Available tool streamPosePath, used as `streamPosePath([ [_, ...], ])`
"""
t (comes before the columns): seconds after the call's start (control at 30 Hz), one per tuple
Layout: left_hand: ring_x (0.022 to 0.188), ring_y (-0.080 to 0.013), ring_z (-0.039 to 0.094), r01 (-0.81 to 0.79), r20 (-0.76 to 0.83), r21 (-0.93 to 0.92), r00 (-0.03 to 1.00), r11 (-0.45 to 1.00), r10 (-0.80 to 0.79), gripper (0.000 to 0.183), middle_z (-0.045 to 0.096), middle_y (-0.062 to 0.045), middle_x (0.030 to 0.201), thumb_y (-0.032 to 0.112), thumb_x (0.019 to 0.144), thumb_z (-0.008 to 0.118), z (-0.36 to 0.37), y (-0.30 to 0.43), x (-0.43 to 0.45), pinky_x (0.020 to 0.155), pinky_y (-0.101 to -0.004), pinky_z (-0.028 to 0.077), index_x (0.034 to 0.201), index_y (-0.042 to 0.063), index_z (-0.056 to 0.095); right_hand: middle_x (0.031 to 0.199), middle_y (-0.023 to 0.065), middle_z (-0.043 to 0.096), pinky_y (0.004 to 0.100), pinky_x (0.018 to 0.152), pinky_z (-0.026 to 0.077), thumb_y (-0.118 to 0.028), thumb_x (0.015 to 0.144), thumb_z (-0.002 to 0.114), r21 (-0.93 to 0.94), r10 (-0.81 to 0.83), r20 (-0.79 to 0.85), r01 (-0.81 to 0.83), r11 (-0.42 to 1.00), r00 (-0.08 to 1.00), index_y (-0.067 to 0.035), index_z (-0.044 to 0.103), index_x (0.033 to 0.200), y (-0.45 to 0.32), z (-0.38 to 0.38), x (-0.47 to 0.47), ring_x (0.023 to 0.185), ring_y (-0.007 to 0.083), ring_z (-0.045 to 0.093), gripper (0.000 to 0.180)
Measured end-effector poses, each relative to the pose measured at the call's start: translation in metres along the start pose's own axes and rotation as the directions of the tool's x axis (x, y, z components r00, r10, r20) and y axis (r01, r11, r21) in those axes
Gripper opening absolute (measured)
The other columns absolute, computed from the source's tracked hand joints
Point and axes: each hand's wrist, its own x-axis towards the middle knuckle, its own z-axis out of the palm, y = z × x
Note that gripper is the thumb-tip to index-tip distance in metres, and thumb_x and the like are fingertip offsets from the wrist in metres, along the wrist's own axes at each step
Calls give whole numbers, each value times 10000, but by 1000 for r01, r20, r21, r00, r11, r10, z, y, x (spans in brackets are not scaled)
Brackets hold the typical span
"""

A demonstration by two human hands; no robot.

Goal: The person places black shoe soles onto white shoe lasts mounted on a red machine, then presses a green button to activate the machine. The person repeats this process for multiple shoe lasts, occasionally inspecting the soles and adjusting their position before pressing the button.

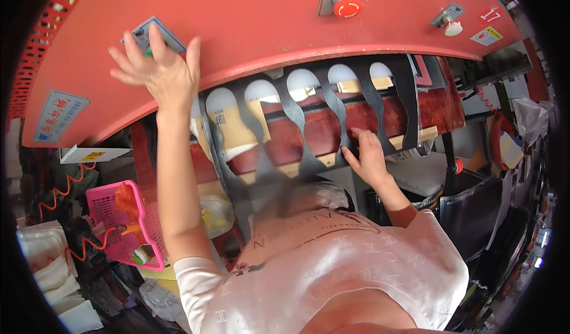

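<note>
My left hand (162, 67), its fingers spread, is over a small plate with a green button (149, 53) on the red machine's front (249, 18); whether it touches the button is hidden. My right hand (368, 156) is at the near edge of a black sheet (343, 116) with a row of sole-shaped cutouts; its fingers are partly bent, and a firm grip cannot be told. The sheet lies over a dark red board (318, 131) under the machine's head. Tan paper (240, 131) and white pieces (304, 82) show through the cutouts.
A red emergency stop button (347, 8) and a white-capped knob (452, 27) jut from the machine. At left are a pink plastic basket (151, 227) and a coiled orange air hose (84, 254). A dark, sheet-covered stand (472, 214) is at right.
</note>
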Motion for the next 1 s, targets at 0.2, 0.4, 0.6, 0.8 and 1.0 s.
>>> streamPosePath([
  [0.2, 869, -290, 594, 184, 611, -553, 753, 812, 245, 242, 646, -86, 898, 261, 787, 710, -61, 117, -115, 819, -408, 430, 904, 54, 663, 992, 214, 593, 442, 899, 413, -185, 805, 677, 20, -42, -87, 43, 999, 995, 39, 414, 1311, 24, 32, 28, 942, 382, 543, 613],
  [0.4, 906, -309, 546, 335, 676, -453, 733, 826, 73, 308, 597, -126, 925, 281, 804, 685, -79, 157, -168, 837, -406, 422, 965, 23, 639, 1033, 233, 603, 441, 899, 410, -237, 817, 672, 4, -25, -49, 25, 1000, 998, 34, 435, 1276, 22, 34, 32, 968, 397, 543, 583],
  [0.6, 850, -307, 529, 352, 690, -432, 722, 830, 53, 218, 585, -122, 848, 248, 808, 677, -80, 157, -166, 797, -427, 409, 849, 37, 645, 1071, 223, 591, 436, 895, 436, -232, 856, 661, 95, 77, 18, -79, 992, 997, 11, 411, 1257, 17, 25, 26, 1015, 348, 565, 531],
  [0.8, 793, -295, 545, 372, 717, -514, 681, 773, 149, 197, 590, -110, 788, 244, 804, 671, -138, 161, -181, 760, -417, 418, 800, 49, 645, 984, 217, 622, 451, 804, 485, -278, 837, 681, 62, 219, 296, -247, 967, 930, 3, 402, 1225, -5, -20, -10, 873, 363, 625, 554],
  [1.0, 584, -272, 573, 432, 648, -627, 751, 649, 126, 259, 590, -55, 606, 222, 775, 703, -159, 135, -154, 586, -397, 463, 581, 86, 599, 1174, 274, 488, 458, 931, 425, -317, 753, 767, 118, -127, -30, 130, 984, 991, -23, 459, 1201, -51, -15, 43, 1160, 400, 475, 618],
])
